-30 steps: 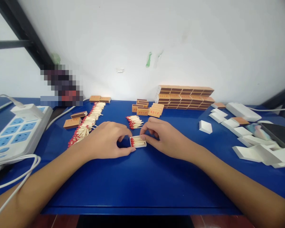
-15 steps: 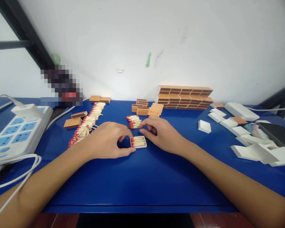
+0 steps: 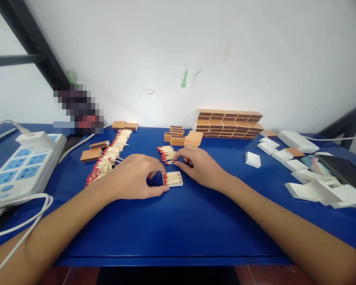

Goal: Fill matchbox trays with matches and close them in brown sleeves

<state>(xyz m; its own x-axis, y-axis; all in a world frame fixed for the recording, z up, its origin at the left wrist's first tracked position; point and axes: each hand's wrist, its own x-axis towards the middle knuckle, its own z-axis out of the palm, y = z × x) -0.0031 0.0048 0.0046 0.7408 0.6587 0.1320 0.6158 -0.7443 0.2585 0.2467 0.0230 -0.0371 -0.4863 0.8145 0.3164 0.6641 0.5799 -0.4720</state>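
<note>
My left hand grips the left end of a small white matchbox tray between thumb and forefinger. Inside the tray lies a row of red-tipped matches, heads to the left. Just behind it is a small pile of loose matches. My right hand is at the right side of this pile, thumb and forefinger pinched at the stick ends; how many sticks are between them I cannot tell. A longer heap of matches stretches behind my left hand, partly hidden by it.
Matchbox sleeves stand behind the small pile. Stacked matchboxes line the wall. White trays and a dark phone lie at the right of the blue table. A power strip with white cables is at left.
My right thumb and fingertips have come down slightly and closed in at the stick ends of the small pile. My left hand keeps the tray in place. The view has shifted slightly.
</note>
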